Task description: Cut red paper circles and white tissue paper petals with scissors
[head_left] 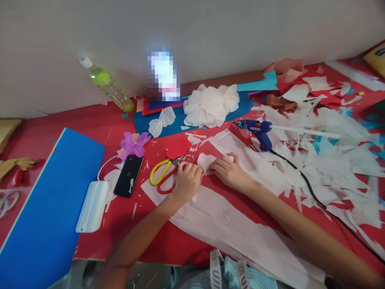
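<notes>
My left hand (187, 180) is closed in a loose fist, its fingertips pinching the left edge of a small folded white tissue piece (206, 160) on the red table. From the other side my right hand (230, 170) presses and pinches the same piece, fingers curled on it. Both hands rest on a long strip of white tissue paper (228, 224). Yellow-and-red handled scissors (164, 176) lie just left of my left hand. A red paper cutout (178, 148) lies at the scissors' tip.
A blue glue gun (260, 130) with a black cord lies to the right among several white paper scraps (331, 160). White paper flowers (210, 104), a purple flower (134, 145), a black phone (128, 175), a white power bank (92, 206), a blue board (48, 208) and a green bottle (111, 86) lie around.
</notes>
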The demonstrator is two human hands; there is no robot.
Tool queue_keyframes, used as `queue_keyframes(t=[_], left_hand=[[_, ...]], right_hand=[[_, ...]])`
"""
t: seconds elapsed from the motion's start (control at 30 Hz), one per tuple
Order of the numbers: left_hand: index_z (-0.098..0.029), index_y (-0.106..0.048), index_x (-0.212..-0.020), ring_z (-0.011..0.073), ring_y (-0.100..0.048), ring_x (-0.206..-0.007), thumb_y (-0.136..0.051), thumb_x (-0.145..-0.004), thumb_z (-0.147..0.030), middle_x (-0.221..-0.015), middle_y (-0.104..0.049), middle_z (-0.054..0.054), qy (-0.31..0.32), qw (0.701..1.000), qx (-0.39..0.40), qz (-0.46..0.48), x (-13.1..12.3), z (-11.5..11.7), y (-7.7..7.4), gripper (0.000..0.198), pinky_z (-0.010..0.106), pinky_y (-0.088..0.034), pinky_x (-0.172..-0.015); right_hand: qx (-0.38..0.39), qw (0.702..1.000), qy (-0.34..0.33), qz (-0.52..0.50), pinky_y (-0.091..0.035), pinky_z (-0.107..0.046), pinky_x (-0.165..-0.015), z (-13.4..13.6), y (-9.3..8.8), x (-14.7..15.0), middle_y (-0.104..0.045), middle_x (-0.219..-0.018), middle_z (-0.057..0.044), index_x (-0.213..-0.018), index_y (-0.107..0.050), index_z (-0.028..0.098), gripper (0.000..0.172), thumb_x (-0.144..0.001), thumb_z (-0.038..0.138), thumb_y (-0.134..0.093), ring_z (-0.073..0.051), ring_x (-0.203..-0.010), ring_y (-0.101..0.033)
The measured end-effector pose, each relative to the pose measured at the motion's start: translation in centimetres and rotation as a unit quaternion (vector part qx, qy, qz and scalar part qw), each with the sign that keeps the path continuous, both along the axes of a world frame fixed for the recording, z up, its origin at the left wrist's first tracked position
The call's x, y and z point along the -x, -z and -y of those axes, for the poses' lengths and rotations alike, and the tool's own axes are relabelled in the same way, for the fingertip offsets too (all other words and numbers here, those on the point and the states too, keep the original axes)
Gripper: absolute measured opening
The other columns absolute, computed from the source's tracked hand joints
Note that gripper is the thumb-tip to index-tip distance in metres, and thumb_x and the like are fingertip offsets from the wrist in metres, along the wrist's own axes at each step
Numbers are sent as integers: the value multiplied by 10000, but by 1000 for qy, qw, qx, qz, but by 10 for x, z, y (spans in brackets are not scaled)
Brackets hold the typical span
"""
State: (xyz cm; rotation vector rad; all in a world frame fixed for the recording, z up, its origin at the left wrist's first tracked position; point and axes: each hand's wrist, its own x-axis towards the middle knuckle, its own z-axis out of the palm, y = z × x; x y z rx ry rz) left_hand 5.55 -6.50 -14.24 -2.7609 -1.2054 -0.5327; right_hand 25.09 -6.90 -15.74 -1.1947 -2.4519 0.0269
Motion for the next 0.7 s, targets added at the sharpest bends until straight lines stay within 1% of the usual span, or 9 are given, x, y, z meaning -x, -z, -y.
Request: queue_keyframes(t=[0.07, 0.23, 0.33, 0.43, 0.5, 0.6, 0.7], left_hand=[[-169, -545, -737, 174, -477, -715, -457, -882, -185, -696, -561, 28, -1, 1000, 1, -1, 0, 0, 0, 171, 371, -357, -803], [-169, -539, -738, 176, -477, -717, -469, -877, -186, -701, -557, 30, 2, 1000, 5, -4, 0, 0, -1, 156, 369, -356, -800], [-167, -538, -742, 174, -474, -717, -473, -875, -185, -701, -557, 28, 0, 1000, 3, -6, 0, 0, -1, 149, 368, -357, -804], [-164, -545, -752, 176, -478, -722, -475, -874, -186, -704, -555, 29, 1, 1000, -1, -7, 0, 0, -1, 141, 372, -356, -815], [-164, -545, -752, 176, -479, -723, -474, -874, -184, -705, -555, 27, 4, 1000, -2, -7, 0, 0, -1, 142, 372, -357, -814], [-165, -542, -749, 174, -476, -723, -470, -876, -188, -702, -554, 26, 5, 1000, -4, -8, 1, 0, 0, 148, 373, -358, -816], [-167, -541, -751, 173, -479, -722, -464, -881, -191, -699, -554, 25, 3, 1000, -4, -7, 0, 0, 0, 153, 372, -360, -817]], right_hand=[[0, 1000, -1, 10, -196, -391, -908, 0, 0, 0, -632, -862, -38, -867, -589, 170, 217, -931, 167, -382, -157, -796, -484], [3, 999, -6, 36, -214, -389, -898, -2, -2, 1, -619, -834, -53, -859, -593, 149, 260, -926, 113, -345, -170, -791, -476], [0, 999, -8, 31, -205, -399, -913, -2, -2, -2, -616, -844, -49, -876, -592, 155, 253, -938, 151, -347, -168, -794, -475], [-5, 999, -17, 40, -186, -425, -942, -2, -3, -5, -618, -906, -52, -925, -586, 159, 241, -947, 182, -347, -172, -828, -479], [-11, 998, -25, 59, -181, -436, -954, -2, -4, -7, -619, -918, -54, -937, -585, 153, 252, -943, 142, -333, -173, -832, -479], [-22, 996, -33, 83, -189, -441, -957, -1, -6, -7, -621, -874, -55, -907, -591, 137, 271, -932, 98, -324, -176, -817, -478], [-25, 996, -31, 81, -194, -444, -961, -1, -6, -8, -624, -870, -55, -897, -594, 136, 257, -942, 138, -341, -175, -820, -484]])
